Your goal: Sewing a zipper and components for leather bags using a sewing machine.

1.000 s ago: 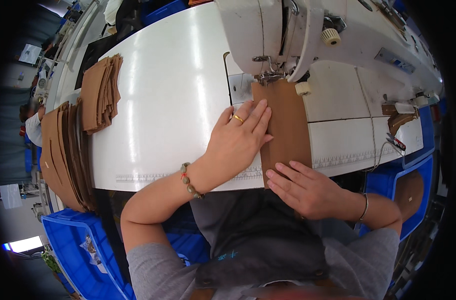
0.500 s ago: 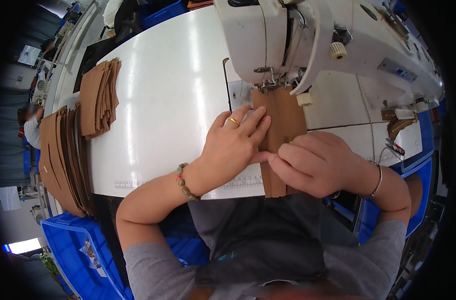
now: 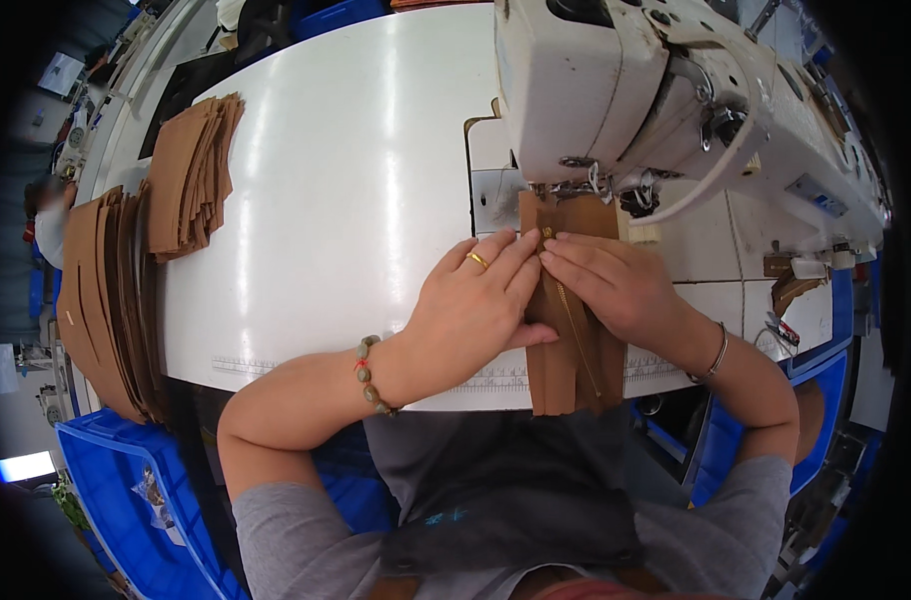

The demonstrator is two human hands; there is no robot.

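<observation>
A brown strip of material lies lengthwise from the table's front edge up to the presser foot of a white sewing machine. A brown zipper with gold teeth runs along it, with a small gold zipper part near its far end. My left hand rests flat on the strip's left side, thumb spread toward the middle. From the right, my right hand lays stretched fingers over the strip and zipper. Both sets of fingertips meet beside the gold part, just short of the presser foot.
Stacks of brown cut pieces and larger brown panels stand at the table's left. Blue bins flank me. A printed ruler follows the front edge. Thread snips lie at the right. Another person sits far left.
My right hand has moved from a pinch near the strip's middle to lie stretched out close to the presser foot, uncovering the gold zipper. The left hand stays on the strip. The view has shifted.
</observation>
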